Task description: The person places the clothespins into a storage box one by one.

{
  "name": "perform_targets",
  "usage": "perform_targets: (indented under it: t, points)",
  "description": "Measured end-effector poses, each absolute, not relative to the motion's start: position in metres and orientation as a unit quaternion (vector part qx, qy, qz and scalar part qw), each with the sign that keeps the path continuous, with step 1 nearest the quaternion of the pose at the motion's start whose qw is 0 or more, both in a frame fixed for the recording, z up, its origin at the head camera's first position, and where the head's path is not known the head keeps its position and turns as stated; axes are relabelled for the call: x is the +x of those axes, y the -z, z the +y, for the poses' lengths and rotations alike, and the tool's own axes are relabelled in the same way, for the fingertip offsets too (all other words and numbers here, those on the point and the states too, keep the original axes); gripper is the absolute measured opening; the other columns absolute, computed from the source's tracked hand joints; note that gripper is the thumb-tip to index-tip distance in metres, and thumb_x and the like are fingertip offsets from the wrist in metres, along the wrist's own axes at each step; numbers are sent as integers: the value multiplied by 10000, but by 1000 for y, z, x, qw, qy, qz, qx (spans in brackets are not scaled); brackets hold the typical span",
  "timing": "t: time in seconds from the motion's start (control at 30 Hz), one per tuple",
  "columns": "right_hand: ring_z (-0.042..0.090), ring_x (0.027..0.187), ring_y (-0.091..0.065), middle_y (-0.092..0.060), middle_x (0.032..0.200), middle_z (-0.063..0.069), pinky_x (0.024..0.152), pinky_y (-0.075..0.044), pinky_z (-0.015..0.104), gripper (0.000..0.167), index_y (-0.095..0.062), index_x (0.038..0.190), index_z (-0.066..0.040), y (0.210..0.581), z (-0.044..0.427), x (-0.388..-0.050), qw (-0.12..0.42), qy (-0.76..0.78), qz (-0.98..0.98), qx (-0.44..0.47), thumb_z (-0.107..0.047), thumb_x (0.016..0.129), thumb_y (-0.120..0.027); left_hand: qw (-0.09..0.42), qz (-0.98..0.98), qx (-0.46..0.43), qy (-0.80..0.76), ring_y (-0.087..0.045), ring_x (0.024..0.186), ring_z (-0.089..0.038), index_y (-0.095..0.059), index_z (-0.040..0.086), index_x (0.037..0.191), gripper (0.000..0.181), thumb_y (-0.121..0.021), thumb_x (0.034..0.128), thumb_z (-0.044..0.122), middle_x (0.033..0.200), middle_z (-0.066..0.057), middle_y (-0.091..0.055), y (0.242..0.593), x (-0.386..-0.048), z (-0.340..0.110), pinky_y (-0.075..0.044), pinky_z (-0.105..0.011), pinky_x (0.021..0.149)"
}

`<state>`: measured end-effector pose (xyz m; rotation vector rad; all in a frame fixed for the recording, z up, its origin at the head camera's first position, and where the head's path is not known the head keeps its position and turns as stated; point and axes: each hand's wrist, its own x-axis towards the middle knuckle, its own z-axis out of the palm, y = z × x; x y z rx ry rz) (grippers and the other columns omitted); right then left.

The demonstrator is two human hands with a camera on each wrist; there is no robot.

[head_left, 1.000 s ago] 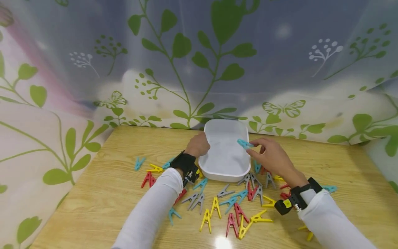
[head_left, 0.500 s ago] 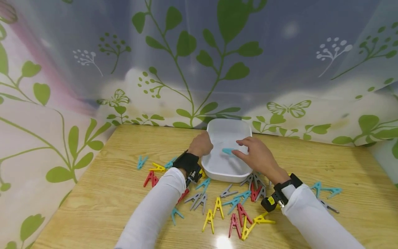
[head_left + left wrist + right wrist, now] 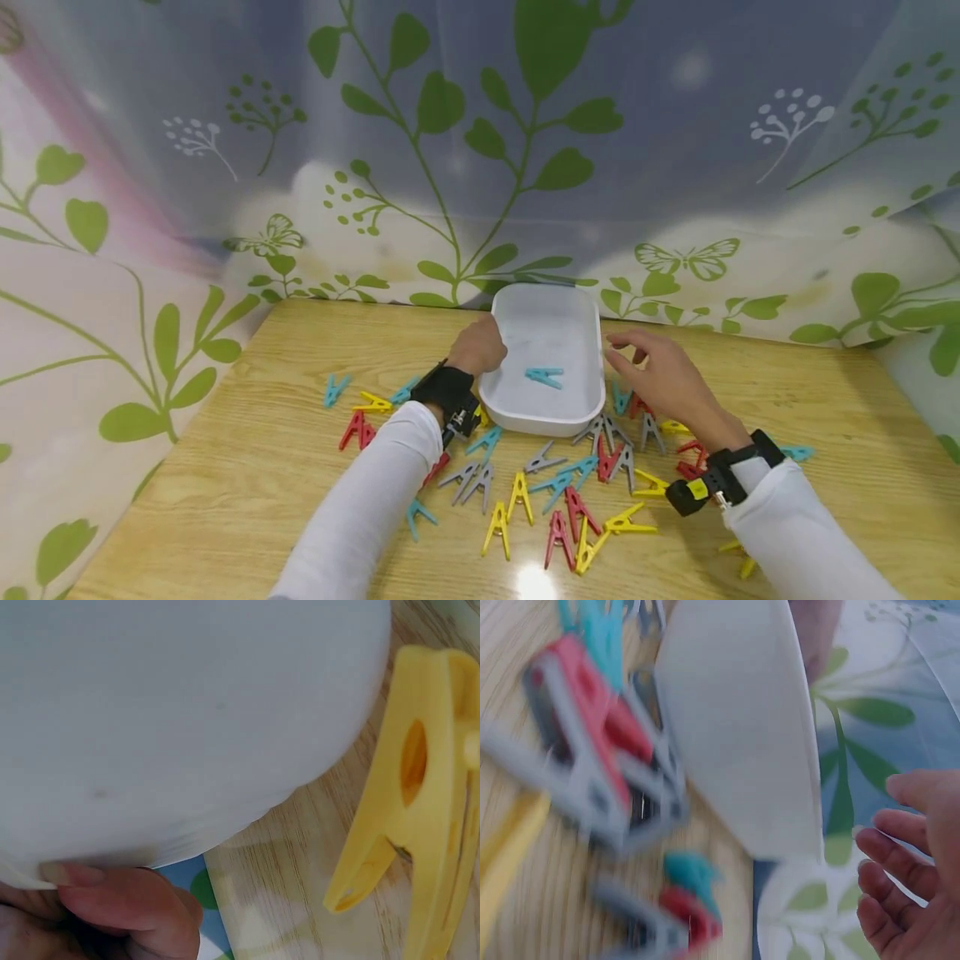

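A white plastic basin [image 3: 542, 417] stands on the wooden table, and one blue clothespin [image 3: 544, 377] lies on its floor. My left hand [image 3: 480, 346] grips the basin's left rim; in the left wrist view the thumb [image 3: 127, 900] and fingers pinch that edge. My right hand [image 3: 667, 379] hovers just outside the right rim, its fingers loosely bent and holding nothing. In the right wrist view, the right hand [image 3: 922, 862] is apart from the basin wall [image 3: 742, 727]. A yellow clothespin [image 3: 420, 795] lies beside the basin near my left wrist.
Red, yellow, blue and grey clothespins lie scattered in front of the basin, among them a yellow pair [image 3: 519, 498] and a grey one [image 3: 544, 458]. More, such as a blue clothespin [image 3: 335, 389], lie to the left. A patterned cloth [image 3: 420, 167] hangs behind the table.
My right hand carried the blue clothespin over the basin, let it drop inside, and moved back right past the rim. My left hand has stayed on the left rim.
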<state>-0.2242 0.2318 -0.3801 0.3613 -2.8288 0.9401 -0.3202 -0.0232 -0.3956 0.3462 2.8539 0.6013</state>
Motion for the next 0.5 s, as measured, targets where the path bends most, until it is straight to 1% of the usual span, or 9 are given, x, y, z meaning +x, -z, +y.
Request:
perform_targets:
  t: [0.2, 0.27, 0.43, 0.5]
  points:
    - [254, 875, -502, -574, 1200, 150, 594, -414, 363, 410, -596, 1261, -50, 382, 284, -202, 71, -288, -950, 98, -351, 1003, -493, 109, 965, 117, -206, -620, 832, -326, -343, -77, 1402, 476, -472, 985, 112, 1059, -231, -597, 396, -321, -24, -491, -383, 682]
    - [261, 878, -504, -573, 1196, 159, 592, -413, 362, 388, -601, 1249, -43, 384, 304, -194, 72, -277, -953, 95, -327, 1003, -501, 107, 966, 117, -206, -617, 834, -325, -372, -77, 1380, 449, -474, 985, 111, 1055, -228, -595, 395, -321, -25, -491, -385, 690]
    - [258, 861, -513, -578, 1169, 190, 591, -411, 353, 313, -629, 1199, -13, 393, 353, -170, 76, -248, -961, 97, -228, 981, -562, 108, 963, 120, -214, -617, 809, -327, -440, -76, 1315, 377, -474, 980, 94, 1001, -222, -601, 392, -319, -25, -492, -388, 678]
    - [262, 863, -521, -583, 1164, 207, 600, -409, 359, 283, -634, 1189, -3, 398, 370, -160, 69, -241, -962, 105, -164, 960, -588, 111, 962, 121, -216, -616, 806, -329, -429, -76, 1328, 388, -470, 982, 97, 1000, -223, -597, 392, -318, -23, -490, -388, 674]
